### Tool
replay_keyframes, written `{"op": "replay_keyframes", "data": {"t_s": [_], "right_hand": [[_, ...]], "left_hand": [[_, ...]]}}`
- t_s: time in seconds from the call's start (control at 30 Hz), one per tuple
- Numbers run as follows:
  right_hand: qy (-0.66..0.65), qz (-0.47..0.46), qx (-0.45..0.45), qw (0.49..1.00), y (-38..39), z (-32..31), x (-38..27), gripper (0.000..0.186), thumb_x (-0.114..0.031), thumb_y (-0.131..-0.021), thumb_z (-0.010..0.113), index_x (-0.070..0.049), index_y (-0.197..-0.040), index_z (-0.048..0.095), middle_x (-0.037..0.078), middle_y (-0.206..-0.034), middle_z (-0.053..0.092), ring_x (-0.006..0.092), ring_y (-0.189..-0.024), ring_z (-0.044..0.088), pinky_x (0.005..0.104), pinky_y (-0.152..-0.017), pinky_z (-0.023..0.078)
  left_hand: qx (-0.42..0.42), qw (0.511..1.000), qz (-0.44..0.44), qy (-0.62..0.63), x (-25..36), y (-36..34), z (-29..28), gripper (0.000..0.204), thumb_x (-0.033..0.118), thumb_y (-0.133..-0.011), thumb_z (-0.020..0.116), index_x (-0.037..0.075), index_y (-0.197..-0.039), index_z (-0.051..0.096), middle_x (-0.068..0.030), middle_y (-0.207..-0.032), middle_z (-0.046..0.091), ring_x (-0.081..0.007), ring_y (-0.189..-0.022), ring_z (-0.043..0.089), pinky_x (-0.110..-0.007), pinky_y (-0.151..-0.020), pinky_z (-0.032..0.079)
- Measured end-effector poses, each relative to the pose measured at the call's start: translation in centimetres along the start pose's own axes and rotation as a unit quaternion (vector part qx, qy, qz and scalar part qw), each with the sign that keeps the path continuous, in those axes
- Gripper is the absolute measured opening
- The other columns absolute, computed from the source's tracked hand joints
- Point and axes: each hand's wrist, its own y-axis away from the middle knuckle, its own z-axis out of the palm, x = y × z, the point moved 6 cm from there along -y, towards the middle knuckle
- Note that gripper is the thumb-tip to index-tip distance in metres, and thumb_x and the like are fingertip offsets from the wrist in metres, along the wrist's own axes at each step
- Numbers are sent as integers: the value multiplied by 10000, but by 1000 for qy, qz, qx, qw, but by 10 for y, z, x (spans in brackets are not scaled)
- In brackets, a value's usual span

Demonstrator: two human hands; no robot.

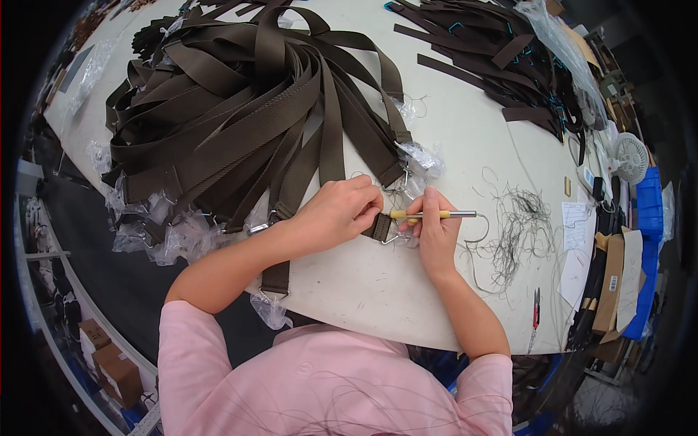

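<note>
My left hand (345, 212) is closed, fingertips pinched at a short sewn end of olive-brown webbing (378, 227) with a metal fitting, where fine threads show. My right hand (432, 229) grips a slim yellow-and-silver pen-like tool (458, 214), with a thin cord curving from its back end. The tool's tip is at the webbing, beside my left fingers. A large tangled pile of olive-brown straps (225, 116) lies above and left of my hands, many ends carrying metal hardware wrapped in clear plastic (425, 161).
Loose threads (523, 232) lie right of my right hand on the white table (480, 320), near red-handled snips (536, 312). Dark straps with turquoise pieces (494, 65) sit at upper right. Papers (574, 240), a white fan (629, 158), cardboard and a blue bin (651, 211) line the right side.
</note>
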Motion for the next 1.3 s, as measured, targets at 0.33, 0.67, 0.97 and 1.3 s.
{"op": "replay_keyframes", "data": {"t_s": [0.33, 0.67, 0.97, 1.3], "right_hand": [[-9, -3, 3, 1000, 1, 0, 0, 452, -323, -1103, 449, -43, -777, 589, 13, -672, 599, 86, -518, 612, 195, -448, 372], [14, -309, 30, 950, 19, -16, -31, 252, -164, -1103, 345, 8, -1197, 505, 137, -932, 655, 178, -670, 656, 285, -690, 539], [247, -420, 5, 873, 29, -55, -43, 337, 93, -873, 609, -48, -1179, 594, 147, -934, 699, 228, -670, 660, 367, -637, 523], [391, -510, -66, 763, 8, 0, -41, 196, -12, -808, 699, -49, -942, 560, 155, -911, 640, 325, -863, 621, 413, -811, 514]], "left_hand": [[0, 999, -17, 35, 1, 1, -4, 112, -3, -884, 632, -3, -991, 599, -105, -944, 622, -255, -777, 661, -363, -720, 522], [-60, 967, 138, -205, 26, 12, -17, 257, 12, -762, 665, 139, -984, 690, 41, -1023, 686, -158, -1150, 625, -619, -1224, 168], [-105, 948, -67, -293, 98, 95, -171, 197, -87, -641, 581, 48, -731, 693, -75, -902, 730, -273, -1122, 665, -413, -1026, 467], [-9, 927, 142, -347, 33, -26, -49, 465, 81, -825, 747, 82, -1251, 561, -100, -1308, 533, -312, -1186, 546, -442, -993, 432]]}}
